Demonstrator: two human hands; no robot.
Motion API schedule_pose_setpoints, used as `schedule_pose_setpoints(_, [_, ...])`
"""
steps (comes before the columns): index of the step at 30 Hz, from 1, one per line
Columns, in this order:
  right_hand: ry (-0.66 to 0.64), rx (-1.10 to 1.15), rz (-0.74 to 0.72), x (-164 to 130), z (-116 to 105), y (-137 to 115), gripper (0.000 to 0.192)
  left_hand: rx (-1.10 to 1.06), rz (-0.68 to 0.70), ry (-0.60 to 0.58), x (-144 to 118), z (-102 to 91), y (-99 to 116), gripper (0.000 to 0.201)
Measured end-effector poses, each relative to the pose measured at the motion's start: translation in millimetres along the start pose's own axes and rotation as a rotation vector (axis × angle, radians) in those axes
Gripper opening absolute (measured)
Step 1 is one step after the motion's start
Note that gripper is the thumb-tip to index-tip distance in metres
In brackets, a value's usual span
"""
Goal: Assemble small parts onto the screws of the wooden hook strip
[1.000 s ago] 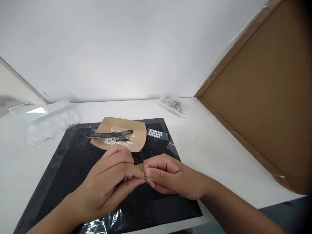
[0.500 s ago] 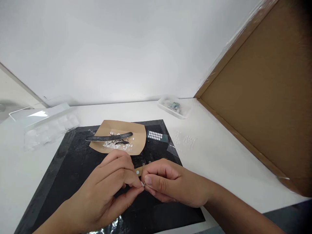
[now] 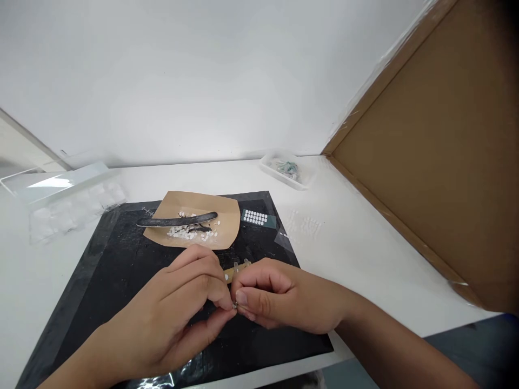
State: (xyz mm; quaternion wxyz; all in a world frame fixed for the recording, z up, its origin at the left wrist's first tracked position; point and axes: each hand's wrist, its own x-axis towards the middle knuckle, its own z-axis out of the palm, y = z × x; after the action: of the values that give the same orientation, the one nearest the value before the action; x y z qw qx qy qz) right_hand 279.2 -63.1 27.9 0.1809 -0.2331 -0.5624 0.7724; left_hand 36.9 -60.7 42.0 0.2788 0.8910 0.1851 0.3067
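Observation:
My left hand (image 3: 190, 308) and my right hand (image 3: 279, 297) meet fingertip to fingertip over the black mat (image 3: 117, 281). Between their pinched thumbs and forefingers sits a tiny shiny piece (image 3: 234, 306), too small to name. Both hands are closed on it. Just behind the fingers lies a tan strip (image 3: 229, 274) with a white dot and small clear pieces on it, partly hidden by my right hand. Farther back, a brown paper sheet (image 3: 227, 208) carries a black curved nail file (image 3: 178, 220) and scattered white bits (image 3: 184, 232).
Right of the paper lies a dark card (image 3: 271, 221) with rows of white dots. Faint clear stickers (image 3: 310, 227) lie on the white table. A white tray (image 3: 279, 177) of small parts stands behind. Clear plastic cases (image 3: 77, 205) sit left; a cardboard wall (image 3: 413, 162) rises right.
The view has shifted slightly, so the mat and things on it appear a little higher and farther left. My hands keep their pinch on the tiny piece, fingertips slightly closer together.

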Motion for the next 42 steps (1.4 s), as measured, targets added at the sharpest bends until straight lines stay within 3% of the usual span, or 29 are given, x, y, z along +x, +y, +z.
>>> schedule_pose_setpoints(15, [-0.037, 0.097, 0.119, -2.2, -0.6, -5.7, 0.044, 0.089, 0.02, -0.094, -1.7, 1.3, -0.8, 0.018])
schedule_pose_setpoints(24, [-0.027, 0.158, 0.117, -2.5, -0.1, -4.0, 0.045, 0.071, 0.054, -0.01, -1.3, 3.6, -3.1, 0.019])
schedule_pose_setpoints(42, [-0.038, 0.117, 0.153, -2.2, -1.8, -4.9, 0.045, 0.022, 0.023, -0.047, -4.2, 2.7, 0.0, 0.021])
